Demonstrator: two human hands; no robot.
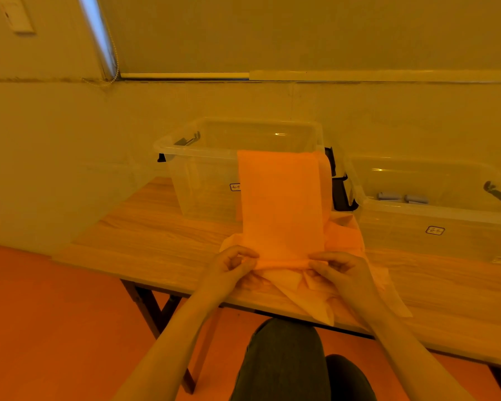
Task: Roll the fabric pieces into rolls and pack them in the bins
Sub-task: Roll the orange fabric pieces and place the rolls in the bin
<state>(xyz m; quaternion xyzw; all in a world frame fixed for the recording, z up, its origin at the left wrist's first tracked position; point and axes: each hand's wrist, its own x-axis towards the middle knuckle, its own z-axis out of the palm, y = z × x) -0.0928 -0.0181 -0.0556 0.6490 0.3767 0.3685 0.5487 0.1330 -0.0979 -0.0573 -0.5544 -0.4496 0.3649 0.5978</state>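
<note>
Pinching the near edge of the orange fabric strip (281, 204), whose far end drapes over the left bin (185, 149), the left hand (232, 263) and right hand (337, 266) seem to be starting a roll, so turning evenly away comes next.
</note>
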